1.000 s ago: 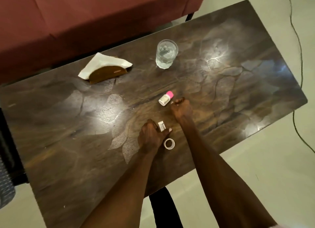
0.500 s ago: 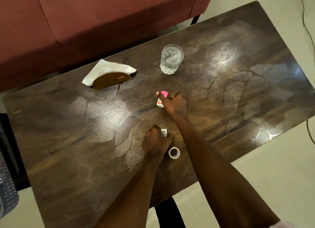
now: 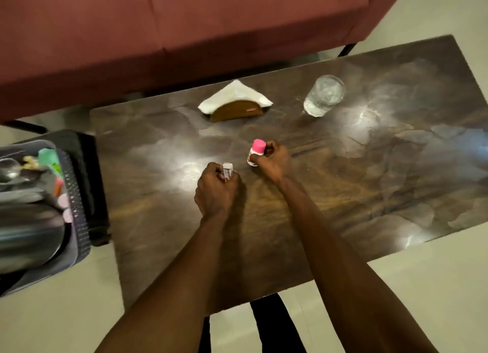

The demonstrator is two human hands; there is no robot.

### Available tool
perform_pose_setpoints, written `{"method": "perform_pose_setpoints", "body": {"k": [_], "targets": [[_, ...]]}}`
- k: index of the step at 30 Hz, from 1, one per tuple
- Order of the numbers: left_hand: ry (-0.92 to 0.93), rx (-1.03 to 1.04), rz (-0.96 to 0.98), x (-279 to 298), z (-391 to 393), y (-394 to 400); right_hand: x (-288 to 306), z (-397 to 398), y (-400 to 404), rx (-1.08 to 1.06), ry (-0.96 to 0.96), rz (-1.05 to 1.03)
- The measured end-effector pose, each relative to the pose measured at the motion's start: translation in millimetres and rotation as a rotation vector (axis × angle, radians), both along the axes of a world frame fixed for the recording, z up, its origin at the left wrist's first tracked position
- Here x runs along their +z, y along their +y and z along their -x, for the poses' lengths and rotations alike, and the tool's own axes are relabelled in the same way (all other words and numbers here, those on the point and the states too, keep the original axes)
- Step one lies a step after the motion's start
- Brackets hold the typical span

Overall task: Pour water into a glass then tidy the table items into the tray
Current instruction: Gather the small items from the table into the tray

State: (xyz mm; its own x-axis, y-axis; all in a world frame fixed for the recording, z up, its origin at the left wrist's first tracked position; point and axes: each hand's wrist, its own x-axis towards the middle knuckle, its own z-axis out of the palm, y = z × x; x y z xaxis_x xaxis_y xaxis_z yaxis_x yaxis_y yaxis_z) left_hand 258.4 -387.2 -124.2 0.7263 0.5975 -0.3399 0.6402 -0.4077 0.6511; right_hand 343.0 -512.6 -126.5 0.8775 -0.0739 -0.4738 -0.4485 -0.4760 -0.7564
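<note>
The dark bench [image 3: 369, 194] has lots of bare room on its right side. A tray [image 3: 79, 207] sits off its left edge, and what is inside looks blurry. A glass [image 3: 324, 95] of water stands near the far edge. The right hand [image 3: 273, 160] has its grip curled round a pink-capped bottle [image 3: 256, 150]. The left hand [image 3: 215, 187] pinches a small white box [image 3: 228, 172], partly hidden.
</note>
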Motion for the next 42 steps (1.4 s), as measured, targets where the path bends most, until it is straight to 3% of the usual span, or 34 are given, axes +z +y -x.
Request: {"method": "perform_pose_setpoints", "body": {"k": [9, 16, 28, 36, 42], "targets": [[-0.179, 0.330, 0.021, 48, 92, 177, 42, 74, 181, 0.363, -0.024, -0.139], [-0.014, 0.457, -0.133, 52, 177, 261, 55, 116, 290, 0.598, -0.024, -0.134], [0.358, 0.188, -0.370, 3, 218, 298, 28, 142, 377, 0.892, -0.087, 0.025], [0.342, 0.215, -0.319, -16, 205, 302, 9, 145, 399, 1.169, -0.337, 0.287], [0.447, 0.148, -0.318, -27, 202, 310, 2, 149, 409, 1.280, -0.467, 0.384]]}}
